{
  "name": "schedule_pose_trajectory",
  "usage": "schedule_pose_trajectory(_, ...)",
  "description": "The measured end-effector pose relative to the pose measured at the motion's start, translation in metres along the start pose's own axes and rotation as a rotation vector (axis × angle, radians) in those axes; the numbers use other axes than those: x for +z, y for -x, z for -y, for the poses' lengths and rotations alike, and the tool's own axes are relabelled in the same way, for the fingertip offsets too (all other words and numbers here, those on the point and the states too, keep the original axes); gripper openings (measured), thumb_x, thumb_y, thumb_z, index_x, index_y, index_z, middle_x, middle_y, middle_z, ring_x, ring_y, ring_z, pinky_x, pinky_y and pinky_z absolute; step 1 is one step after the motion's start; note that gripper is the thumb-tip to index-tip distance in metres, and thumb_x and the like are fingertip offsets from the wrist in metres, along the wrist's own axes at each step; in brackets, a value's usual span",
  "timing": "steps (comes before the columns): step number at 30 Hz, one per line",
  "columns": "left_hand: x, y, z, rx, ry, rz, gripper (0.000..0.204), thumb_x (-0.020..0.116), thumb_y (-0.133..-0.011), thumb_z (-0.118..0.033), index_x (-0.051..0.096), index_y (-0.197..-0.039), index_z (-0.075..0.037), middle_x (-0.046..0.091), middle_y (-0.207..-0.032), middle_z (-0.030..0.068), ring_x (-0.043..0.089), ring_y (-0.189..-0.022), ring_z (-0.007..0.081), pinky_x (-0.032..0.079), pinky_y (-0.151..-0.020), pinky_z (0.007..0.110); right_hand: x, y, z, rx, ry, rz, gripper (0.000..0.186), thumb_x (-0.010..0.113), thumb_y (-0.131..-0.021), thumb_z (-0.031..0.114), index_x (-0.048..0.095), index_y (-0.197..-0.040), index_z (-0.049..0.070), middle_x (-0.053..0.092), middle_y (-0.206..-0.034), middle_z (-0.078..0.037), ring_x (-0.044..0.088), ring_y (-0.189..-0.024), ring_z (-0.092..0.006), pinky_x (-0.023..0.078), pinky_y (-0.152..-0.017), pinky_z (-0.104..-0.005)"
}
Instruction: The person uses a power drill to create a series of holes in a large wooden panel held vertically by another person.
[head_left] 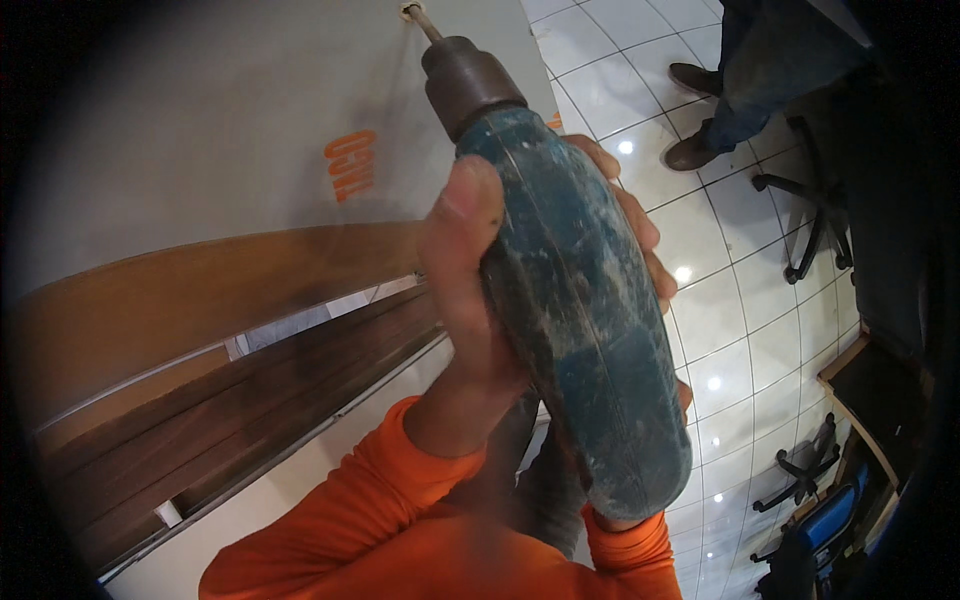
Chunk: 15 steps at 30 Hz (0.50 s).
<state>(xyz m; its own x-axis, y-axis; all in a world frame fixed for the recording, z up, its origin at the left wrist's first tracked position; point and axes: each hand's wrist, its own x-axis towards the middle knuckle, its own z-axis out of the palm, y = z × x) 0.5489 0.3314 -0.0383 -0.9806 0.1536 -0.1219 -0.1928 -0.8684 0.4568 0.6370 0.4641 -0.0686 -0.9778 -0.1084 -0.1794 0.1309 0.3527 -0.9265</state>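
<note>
We judge the drill [585,320] heavy and rigid, best held behind the chuck [472,85], where our left hand [466,280] clamps it; our right hand [685,396], mostly hidden, we cannot tell.

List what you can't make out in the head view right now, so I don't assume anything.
Drill bit: head view, tip hidden at the hole in the grey panel.
Any handle or trigger: head view, covered by the power drill's body.
Right hand: head view, mostly behind that body; grip unclear.
Co-worker: head view, upper body cut off by the top edge and dark rim.
</note>
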Motion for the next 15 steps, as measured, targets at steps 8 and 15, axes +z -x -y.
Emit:
schedule_pose_trajectory(8, 0.005, 0.001, 0.001, -0.023, -0.009, -0.063, 0.078, 0.046, -0.079, -0.074, 0.051, -0.109, -0.003, 0.063, -0.081, 0.0167, 0.068, -0.067, 0.0291, 0.058, -0.058, 0.040, 0.006, -0.001, -0.006, -0.226, -0.019, -0.053, 0.035, 0.075, -0.076, 0.020, 0.065, -0.102, 0.001, 0.067, -0.079, -0.011, 0.066, -0.068, -0.0192, 0.050, -0.060, -0.0290)
schedule_pose_trajectory(15, 0.003, 0.015, -0.009, 0.027, -0.206, -0.124, 0.076, 0.049, -0.078, -0.072, 0.051, -0.108, -0.002, 0.063, -0.080, 0.0170, 0.068, -0.065, 0.0286, 0.058, -0.057, 0.038, 0.026, 0.007, -0.015, -0.468, 0.015, -0.135, 0.037, 0.077, -0.075, 0.017, 0.064, -0.104, -0.001, 0.068, -0.082, -0.010, 0.065, -0.071, -0.0163, 0.049, -0.061, -0.0268)
